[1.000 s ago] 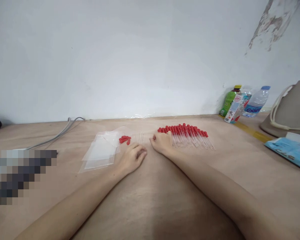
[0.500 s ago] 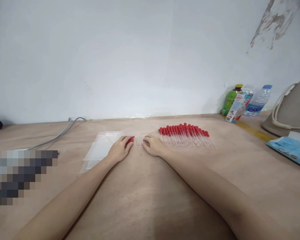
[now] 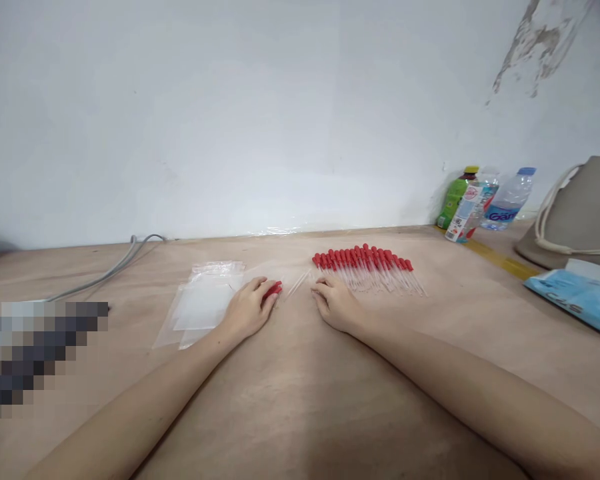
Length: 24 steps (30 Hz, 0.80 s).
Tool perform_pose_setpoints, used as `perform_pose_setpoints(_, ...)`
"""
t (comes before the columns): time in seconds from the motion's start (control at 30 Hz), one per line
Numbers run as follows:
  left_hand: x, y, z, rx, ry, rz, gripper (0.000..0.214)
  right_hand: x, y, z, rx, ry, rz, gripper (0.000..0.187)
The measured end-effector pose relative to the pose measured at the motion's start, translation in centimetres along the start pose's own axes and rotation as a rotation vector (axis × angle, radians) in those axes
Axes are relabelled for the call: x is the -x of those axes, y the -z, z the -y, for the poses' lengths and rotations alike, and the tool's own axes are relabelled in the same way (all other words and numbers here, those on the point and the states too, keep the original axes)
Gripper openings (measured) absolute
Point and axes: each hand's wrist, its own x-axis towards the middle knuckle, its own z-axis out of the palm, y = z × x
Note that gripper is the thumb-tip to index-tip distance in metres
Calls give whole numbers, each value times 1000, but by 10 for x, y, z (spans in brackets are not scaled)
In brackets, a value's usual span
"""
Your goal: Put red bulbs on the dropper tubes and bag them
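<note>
My left hand (image 3: 253, 310) rests on the table with its fingers closed around red rubber dropper bulbs (image 3: 275, 289); their number is hidden under the fingers. Slim clear tubes (image 3: 299, 283) lie slanted between my two hands, and I cannot tell whether they join the red bulbs. My right hand (image 3: 341, 305) sits to their right, fingers loosely bent and thumb apart, with nothing visible in it. Just beyond it, a row of droppers with red bulbs (image 3: 363, 257) lies side by side, clear stems pointing toward me.
Clear plastic bags (image 3: 200, 303) lie flat left of my left hand. A grey cable (image 3: 123, 262) runs along the back left. At the right stand a green bottle (image 3: 455, 200), a carton (image 3: 465, 213) and a water bottle (image 3: 510, 200), beside a beige bag (image 3: 575, 213) and a blue packet (image 3: 580, 300).
My right hand has moved right and nearer, away from my left hand. The clear tubes between them now lie more slanted. More red shows at my left fingertips.
</note>
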Motion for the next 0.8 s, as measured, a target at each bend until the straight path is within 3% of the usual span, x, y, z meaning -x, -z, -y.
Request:
perform_pose_setpoints(0.13, -1, 2, 3, -45, 12, -62, 31, -1, 3, 3, 185, -144, -46, 16)
perform_pose_setpoints(0.27, -3, 3, 3, -9, -69, -91, 25, -2, 4, 3, 221, -246, -24, 20)
perform_pose_setpoints(0.53, -4, 1, 5, 33, -106, -100, 16, 6, 9, 0, 167, -257, 12, 19)
perform_pose_setpoints(0.8, -2, 10, -11, 161, -123, -242, 11, 30, 31, -6, 155, -257, 10, 16)
